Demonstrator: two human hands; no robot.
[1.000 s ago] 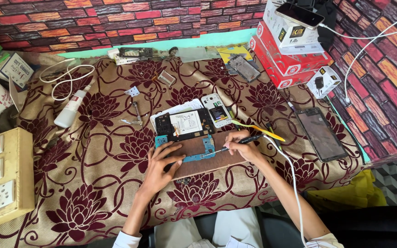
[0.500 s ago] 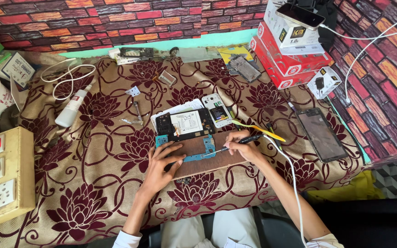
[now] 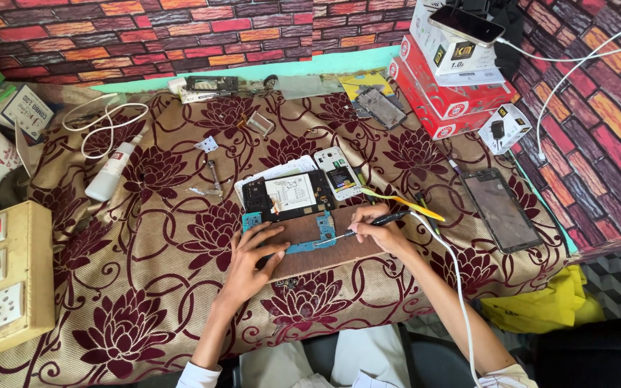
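My right hand (image 3: 380, 228) grips a black pen-shaped soldering iron (image 3: 362, 225) with a white cord (image 3: 460, 294), its tip touching a blue circuit board (image 3: 303, 236). The board lies on a brown wooden block (image 3: 325, 251). My left hand (image 3: 251, 259) rests fingers spread on the block and the board's left part, holding them down. Just behind the board lies an opened black phone (image 3: 287, 195) with a white battery showing. A small white phone (image 3: 338, 173) lies to its right.
A dark phone screen (image 3: 500, 210) lies at the right edge. Red and white boxes (image 3: 454, 79) with a phone on top stand back right. A white bottle (image 3: 111, 172), coiled white cable (image 3: 102, 122), tweezers (image 3: 213, 179) and a yellow tool (image 3: 404, 203) lie about. A beige socket board (image 3: 5, 280) sits left.
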